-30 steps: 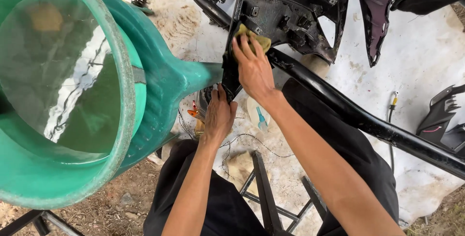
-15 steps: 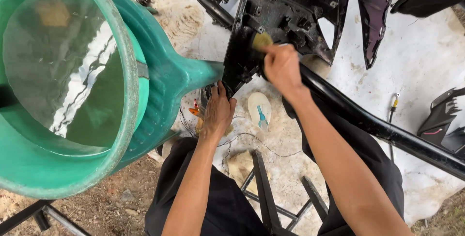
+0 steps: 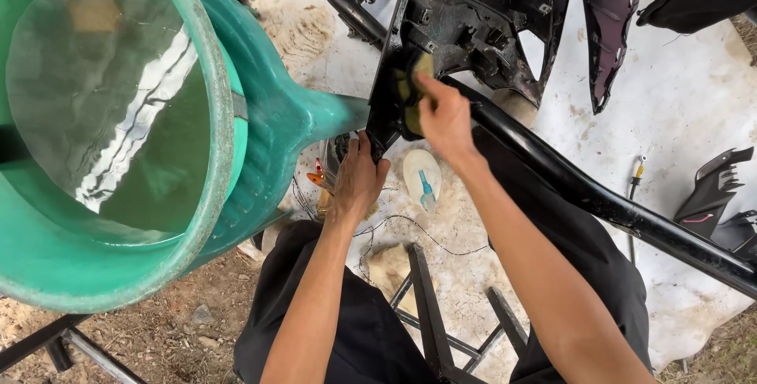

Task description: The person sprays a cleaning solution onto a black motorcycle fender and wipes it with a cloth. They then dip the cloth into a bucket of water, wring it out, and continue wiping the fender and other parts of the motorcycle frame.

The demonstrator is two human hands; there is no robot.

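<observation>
Right hand presses yellow sponge on grimy black panel.

Green tub crowds left — black tube bars right.

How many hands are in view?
2. The left hand grips the black panel's lower edge; the right hand presses a yellow sponge on it. No others show.
</observation>
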